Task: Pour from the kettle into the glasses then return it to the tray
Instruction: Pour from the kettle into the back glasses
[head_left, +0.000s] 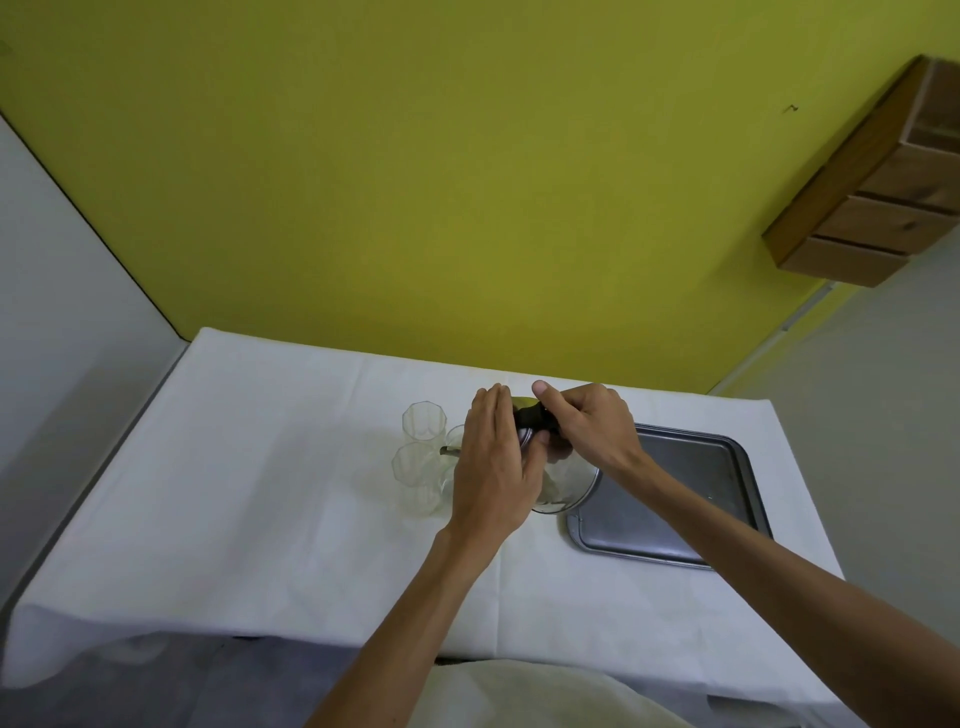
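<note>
Soft even light, wide-angle edge warping.

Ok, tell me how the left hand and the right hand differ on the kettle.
The left hand lies flat, fingers straight, on the kettle; the right hand curls round its black handle. The left hand is beside the glasses, the right hand nearer the tray. Both touch the tilted kettle.

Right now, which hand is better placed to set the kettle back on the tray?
Probably the right hand: it grips the kettle handle, and the tray lies on that side; left hand just steadies.
</note>
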